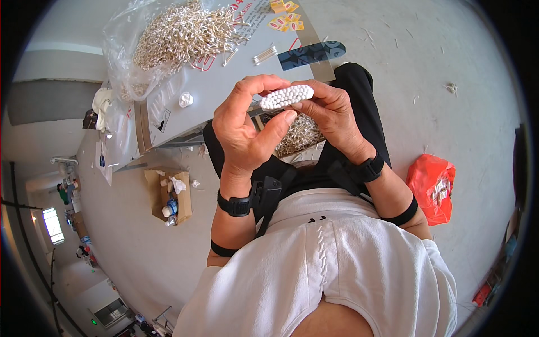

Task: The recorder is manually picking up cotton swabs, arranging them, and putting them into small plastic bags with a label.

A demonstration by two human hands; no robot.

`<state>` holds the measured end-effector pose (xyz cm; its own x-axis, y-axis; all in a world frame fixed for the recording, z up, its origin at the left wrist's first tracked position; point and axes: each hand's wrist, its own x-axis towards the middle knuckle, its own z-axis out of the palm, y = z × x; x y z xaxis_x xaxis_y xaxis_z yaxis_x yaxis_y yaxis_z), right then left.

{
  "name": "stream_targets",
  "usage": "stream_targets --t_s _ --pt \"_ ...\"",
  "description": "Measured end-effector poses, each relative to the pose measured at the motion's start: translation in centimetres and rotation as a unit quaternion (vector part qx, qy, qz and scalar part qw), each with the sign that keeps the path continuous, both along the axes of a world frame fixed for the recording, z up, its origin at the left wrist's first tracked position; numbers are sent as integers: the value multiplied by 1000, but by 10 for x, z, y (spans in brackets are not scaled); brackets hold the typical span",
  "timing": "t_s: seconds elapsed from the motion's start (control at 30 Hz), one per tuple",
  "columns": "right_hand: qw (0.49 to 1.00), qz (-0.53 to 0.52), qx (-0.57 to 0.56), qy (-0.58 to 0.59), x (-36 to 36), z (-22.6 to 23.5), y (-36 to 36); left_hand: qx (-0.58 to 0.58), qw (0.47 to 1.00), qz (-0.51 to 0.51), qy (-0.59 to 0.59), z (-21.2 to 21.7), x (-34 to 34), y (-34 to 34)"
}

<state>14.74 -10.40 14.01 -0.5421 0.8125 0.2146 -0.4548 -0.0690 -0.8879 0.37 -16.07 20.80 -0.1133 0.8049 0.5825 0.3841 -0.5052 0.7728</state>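
Observation:
A bundle of cotton swabs (287,97) is held between my two hands, its white tips facing up in a flattened oval. My left hand (247,121) grips the bundle's left end, thumb on the near side and fingers on the far side. The right end is pinched by my right hand (331,109). The swabs' sticks are hidden below the tips. Under my hands, between my knees, an open box holds many loose cotton swabs (300,135).
A heap of loose swabs (182,33) spills from a clear plastic bag on the table (191,106). Beyond my hands lie a few swabs (265,54), yellow labels (286,21) and a dark patterned strip (311,55). A cardboard box (185,196) and a red bag (421,180) stand on the floor.

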Motion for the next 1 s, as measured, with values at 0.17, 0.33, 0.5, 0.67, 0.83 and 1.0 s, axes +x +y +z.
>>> stream_targets --t_s 0.17,0.33,0.5,0.67,0.83,1.0 --pt "1000 -7 6 -3 2 4 0 -102 983 -56 -144 7 1 1" --pt "999 -13 27 -26 1 0 0 -148 969 -50 -191 9 4 0" --pt "1000 -6 13 -22 1 -3 0 -163 956 -63 -235 4 6 1" --pt "1000 -2 -9 -8 -1 -2 0 -151 958 -81 -231 -3 3 3" --pt "1000 -6 -4 -4 1 -5 2 -140 959 -92 -229 -12 1 5" --pt "1000 -8 16 -3 2 -1 4 -83 961 -142 -223 -8 7 3"
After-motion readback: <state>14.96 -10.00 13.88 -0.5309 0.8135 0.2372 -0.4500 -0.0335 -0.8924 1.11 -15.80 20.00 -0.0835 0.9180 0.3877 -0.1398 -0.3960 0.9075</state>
